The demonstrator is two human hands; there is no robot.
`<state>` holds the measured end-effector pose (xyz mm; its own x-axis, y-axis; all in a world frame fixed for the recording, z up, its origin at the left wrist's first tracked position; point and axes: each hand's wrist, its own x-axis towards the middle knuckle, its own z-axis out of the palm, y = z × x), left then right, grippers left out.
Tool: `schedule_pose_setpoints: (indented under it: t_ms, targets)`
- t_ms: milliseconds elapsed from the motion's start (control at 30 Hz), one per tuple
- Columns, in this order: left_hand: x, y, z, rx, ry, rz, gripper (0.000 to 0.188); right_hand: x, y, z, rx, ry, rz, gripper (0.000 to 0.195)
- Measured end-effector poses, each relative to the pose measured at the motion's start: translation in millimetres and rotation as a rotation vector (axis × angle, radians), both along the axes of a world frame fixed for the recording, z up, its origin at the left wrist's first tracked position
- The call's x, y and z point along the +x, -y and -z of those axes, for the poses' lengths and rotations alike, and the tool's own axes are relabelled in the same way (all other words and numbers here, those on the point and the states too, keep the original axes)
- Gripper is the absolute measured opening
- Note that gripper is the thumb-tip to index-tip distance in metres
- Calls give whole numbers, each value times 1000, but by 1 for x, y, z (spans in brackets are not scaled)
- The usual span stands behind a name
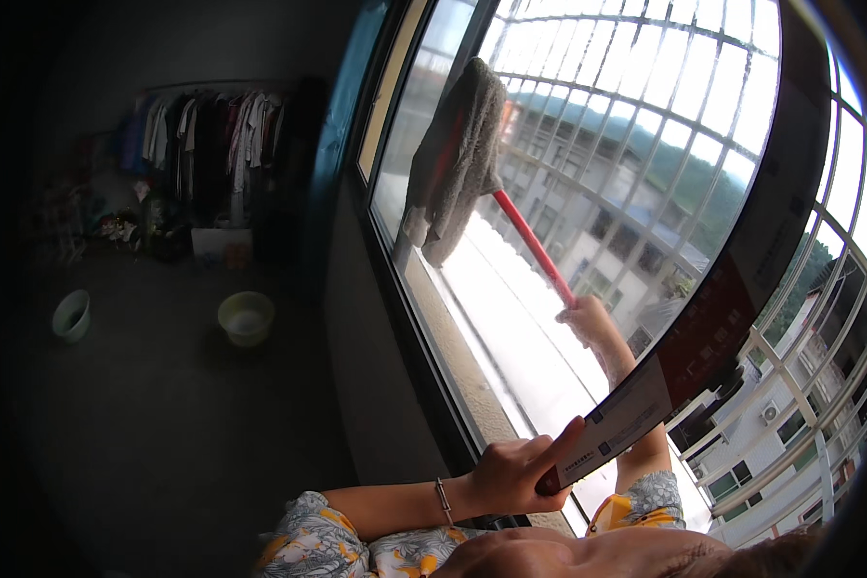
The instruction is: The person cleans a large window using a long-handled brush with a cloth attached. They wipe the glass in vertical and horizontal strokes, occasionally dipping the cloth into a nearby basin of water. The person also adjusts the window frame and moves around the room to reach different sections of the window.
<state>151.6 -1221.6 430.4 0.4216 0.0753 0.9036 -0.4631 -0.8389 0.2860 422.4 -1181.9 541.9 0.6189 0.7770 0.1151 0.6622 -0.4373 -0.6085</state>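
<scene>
My left hand (516,469), with a bracelet at the wrist, grips the lower end of a dark window sash frame (795,166) that bears printed labels. My right hand (592,321) reaches behind this frame and shows through the window glass (621,180). It is closed around the red handle (538,249) of a mop. The mop's grey, fuzzy cloth head (462,159) is tilted at the upper left end of the handle, on the far side of the glass. Whether the head presses on the pane is hard to tell.
White security bars (787,376) enclose the outside of the window. A dark window track (433,394) and a rough sill (448,332) run below. Two basins, one pale green (246,318) and one whitish (71,316), stand on the floor. Clothes (209,144) hang on a rack behind.
</scene>
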Motion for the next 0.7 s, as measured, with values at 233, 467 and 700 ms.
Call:
schedule_pose_setpoints:
  t_ms: [233,467,700]
  targets:
    - [-20,33,-4,-78,-9,182,96,-50,-8,-42,143,18,-79,34]
    - [-22,41,-6,-50,12,169,91,-89,-1,-24,-9,497,153,26]
    - [-24,25,-7,7,84,50,95,-119,134,13,-476,526,71,19]
